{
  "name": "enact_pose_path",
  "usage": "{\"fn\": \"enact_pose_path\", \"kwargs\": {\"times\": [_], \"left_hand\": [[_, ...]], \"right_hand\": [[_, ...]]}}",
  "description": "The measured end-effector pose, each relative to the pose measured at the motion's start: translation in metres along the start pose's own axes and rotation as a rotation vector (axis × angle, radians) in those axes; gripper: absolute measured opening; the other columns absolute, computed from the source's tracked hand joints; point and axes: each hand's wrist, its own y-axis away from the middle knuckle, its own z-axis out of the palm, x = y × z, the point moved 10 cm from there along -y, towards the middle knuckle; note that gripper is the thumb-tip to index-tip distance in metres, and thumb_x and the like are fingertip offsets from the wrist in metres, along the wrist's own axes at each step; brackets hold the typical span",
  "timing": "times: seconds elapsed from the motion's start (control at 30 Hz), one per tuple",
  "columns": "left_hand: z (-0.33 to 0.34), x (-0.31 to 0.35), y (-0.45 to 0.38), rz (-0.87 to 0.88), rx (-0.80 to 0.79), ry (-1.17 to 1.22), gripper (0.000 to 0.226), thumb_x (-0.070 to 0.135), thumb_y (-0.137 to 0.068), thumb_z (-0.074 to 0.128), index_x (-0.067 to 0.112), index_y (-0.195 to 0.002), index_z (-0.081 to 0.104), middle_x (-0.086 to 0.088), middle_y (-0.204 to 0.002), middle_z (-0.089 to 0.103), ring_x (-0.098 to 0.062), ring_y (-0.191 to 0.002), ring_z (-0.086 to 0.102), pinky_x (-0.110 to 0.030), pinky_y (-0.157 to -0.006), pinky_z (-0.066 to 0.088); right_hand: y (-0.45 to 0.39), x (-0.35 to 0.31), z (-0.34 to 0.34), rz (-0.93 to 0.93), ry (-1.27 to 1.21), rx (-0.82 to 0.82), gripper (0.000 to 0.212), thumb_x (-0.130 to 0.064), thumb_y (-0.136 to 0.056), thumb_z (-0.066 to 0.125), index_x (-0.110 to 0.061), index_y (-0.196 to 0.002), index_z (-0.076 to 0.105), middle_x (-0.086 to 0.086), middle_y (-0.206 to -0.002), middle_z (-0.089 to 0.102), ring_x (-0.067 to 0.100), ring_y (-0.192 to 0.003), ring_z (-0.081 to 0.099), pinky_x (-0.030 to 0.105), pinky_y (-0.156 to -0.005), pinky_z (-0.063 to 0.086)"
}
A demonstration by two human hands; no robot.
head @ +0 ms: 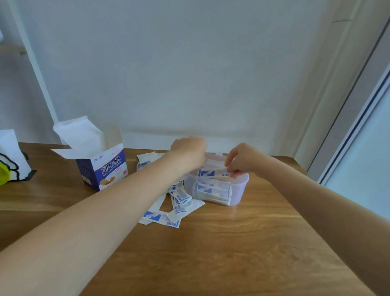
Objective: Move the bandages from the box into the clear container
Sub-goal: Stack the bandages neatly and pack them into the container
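From the head view, I see my right hand (pixel 241 161) fingers pinching bandages (pixel 213 173) over the clear container (pixel 216 189), partly filled below them. My left hand (pixel 189 150) grip I cannot tell. Loose bandages (pixel 164 216) remain beside the open box (pixel 104 166).

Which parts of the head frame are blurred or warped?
Head view: left hand is motion-smeared, right hand softer-edged but readable; box print is sharp; wide-angle bends the window frame at right; light is soft, with mild sheen on the table.
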Motion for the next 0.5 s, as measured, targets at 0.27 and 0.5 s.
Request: {"fn": "enact_pose_path", "kwargs": {"times": [0.27,0.5], "left_hand": [[0.053,0.017,0.003,0.003,-0.414,-0.027,0.032,0.022,-0.093,0.048,0.004,-0.118,0.058,-0.004,-0.087,0.053,-0.021,-0.082,0.05,-0.027,-0.07,0.04],[0.056,0.017,0.0,-0.004,-0.437,0.026,0.022,0.024,-0.091,0.051,0.01,-0.104,0.061,-0.004,-0.088,0.055,-0.021,-0.084,0.051,-0.028,-0.07,0.04]], "right_hand": [[0.001,-0.007,0.015,-0.016,0.383,0.002,0.025,0.006,-0.078,0.055,-0.001,-0.098,0.069,0.01,-0.084,0.07,0.024,-0.087,0.068,0.029,-0.068,0.053],[0.006,-0.016,0.02,-0.071,0.544,0.03,0.029,0.003,-0.088,0.044,-0.001,-0.111,0.06,0.016,-0.104,0.062,0.033,-0.091,0.06,0.029,-0.072,0.044]]}}
